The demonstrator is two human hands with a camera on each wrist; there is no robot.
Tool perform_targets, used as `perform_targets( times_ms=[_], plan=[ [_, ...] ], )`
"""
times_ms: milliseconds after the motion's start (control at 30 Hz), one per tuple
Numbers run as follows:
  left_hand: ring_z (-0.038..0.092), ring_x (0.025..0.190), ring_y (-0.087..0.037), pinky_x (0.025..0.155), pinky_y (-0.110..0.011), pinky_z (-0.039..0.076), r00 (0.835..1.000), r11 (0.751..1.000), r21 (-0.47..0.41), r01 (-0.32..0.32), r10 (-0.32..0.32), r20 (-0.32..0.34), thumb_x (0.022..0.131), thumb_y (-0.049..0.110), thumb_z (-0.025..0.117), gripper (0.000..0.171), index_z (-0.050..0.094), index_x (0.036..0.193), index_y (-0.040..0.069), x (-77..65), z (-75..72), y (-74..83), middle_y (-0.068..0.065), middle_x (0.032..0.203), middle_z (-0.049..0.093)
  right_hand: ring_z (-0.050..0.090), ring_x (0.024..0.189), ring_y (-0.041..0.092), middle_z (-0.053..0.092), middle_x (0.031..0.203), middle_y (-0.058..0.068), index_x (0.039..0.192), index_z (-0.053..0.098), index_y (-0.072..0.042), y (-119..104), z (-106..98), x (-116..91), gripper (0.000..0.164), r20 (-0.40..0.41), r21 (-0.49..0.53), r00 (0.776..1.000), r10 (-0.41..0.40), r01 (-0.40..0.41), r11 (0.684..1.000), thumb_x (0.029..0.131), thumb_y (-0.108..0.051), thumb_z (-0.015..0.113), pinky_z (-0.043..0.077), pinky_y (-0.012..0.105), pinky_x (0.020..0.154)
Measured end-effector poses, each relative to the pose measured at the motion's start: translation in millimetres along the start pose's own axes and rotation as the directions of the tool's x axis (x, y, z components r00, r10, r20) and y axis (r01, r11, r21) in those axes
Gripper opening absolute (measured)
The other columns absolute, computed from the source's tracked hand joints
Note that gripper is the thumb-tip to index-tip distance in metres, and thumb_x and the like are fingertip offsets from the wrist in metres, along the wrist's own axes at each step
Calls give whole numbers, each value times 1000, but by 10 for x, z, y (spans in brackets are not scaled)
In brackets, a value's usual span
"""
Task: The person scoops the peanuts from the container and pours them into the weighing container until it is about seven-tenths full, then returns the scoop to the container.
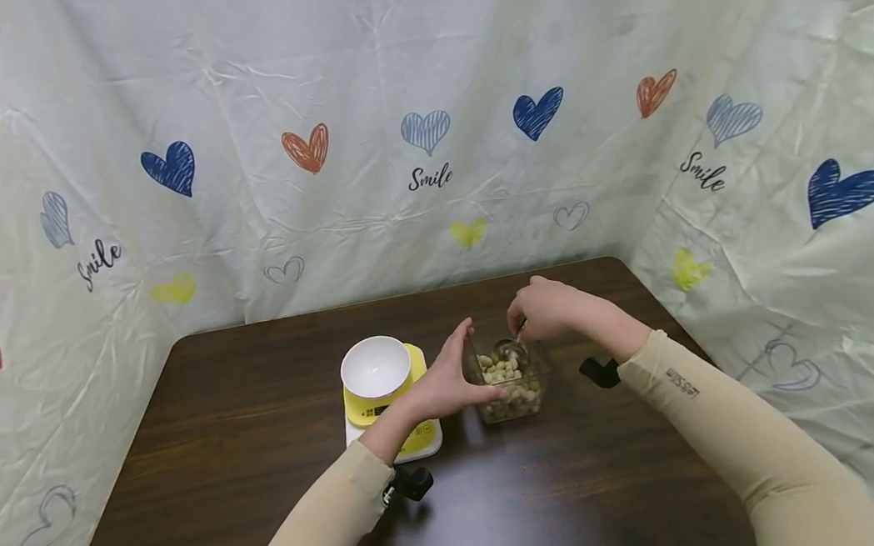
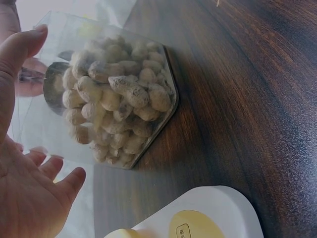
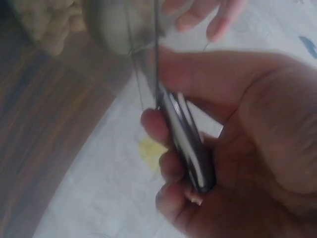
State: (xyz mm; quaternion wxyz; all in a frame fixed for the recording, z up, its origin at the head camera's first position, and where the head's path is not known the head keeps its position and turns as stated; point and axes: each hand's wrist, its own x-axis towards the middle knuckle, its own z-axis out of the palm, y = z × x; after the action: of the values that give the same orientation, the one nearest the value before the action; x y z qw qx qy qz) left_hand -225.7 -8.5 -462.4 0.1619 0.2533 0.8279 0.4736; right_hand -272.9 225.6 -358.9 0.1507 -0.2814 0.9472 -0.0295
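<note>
A clear square container (image 1: 545,373) holds peanuts in their shells (image 1: 500,371) on the table. My left hand (image 1: 447,381) grips it from the left, thumb on the near side and fingers toward the far side. In the left wrist view, the peanuts (image 2: 126,91) show through the clear wall. My right hand (image 1: 548,308) is above the container's right rear, holding a metal scoop (image 1: 512,351) by its handle. The scoop's round bowl (image 2: 53,88) is inside the container, against the peanuts. Fingers curl round the scoop's handle (image 3: 185,139) in the blurred right wrist view.
Left of the container, a white bowl (image 1: 375,367) sits on a yellow and white kitchen scale (image 1: 421,447), partly covered by my left forearm. Both stand on a dark wooden table (image 1: 267,450). A white curtain with printed hearts (image 1: 374,227) hangs behind and at the sides.
</note>
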Motion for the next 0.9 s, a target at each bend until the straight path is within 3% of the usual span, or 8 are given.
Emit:
perform_targets(
  times_ms=[133,267,400,633,900],
  plan=[
    [19,153,-18,115,-49,33,1000,1000,-9,2,-2,2,81,55,83,122,-4,164,36,2,-3,-3,2,169,13,48,102,30,70,99,-7,95,79,-20,-86,-14,-52,5,0,0,998,59,-59,998,92,-17,76,46,44,78],
    [19,153,-19,115,-49,33,1000,1000,-12,-2,2,3,81,55,83,121,-4,164,36,5,1,-2,1,169,14,48,99,30,70,101,-2,97,78,-17,-153,-19,-91,7,-2,-9,998,63,-63,998,94,-14,74,44,44,81],
    [19,153,-18,115,-49,32,1000,1000,-8,-8,8,-2,81,55,83,121,-4,164,36,2,6,-12,1,169,14,50,95,28,67,101,2,97,78,-17,-143,15,-95,10,-33,-39,999,30,-32,999,92,-12,71,40,46,85],
    [20,152,-19,114,-49,33,1000,1000,-13,-7,7,-12,81,54,83,121,-4,164,36,3,6,-8,1,168,15,41,88,26,53,97,3,93,78,-19,-64,95,-103,6,-95,-36,995,-5,1,999,92,-16,73,38,41,76],
    [20,152,-18,114,-48,34,1000,1000,-13,1,-1,-6,80,56,84,123,-4,164,36,-3,6,3,1,168,14,43,90,24,53,99,0,95,77,-17,58,93,-122,8,-99,-12,991,-94,93,996,95,-25,75,39,41,79]
  ],
)
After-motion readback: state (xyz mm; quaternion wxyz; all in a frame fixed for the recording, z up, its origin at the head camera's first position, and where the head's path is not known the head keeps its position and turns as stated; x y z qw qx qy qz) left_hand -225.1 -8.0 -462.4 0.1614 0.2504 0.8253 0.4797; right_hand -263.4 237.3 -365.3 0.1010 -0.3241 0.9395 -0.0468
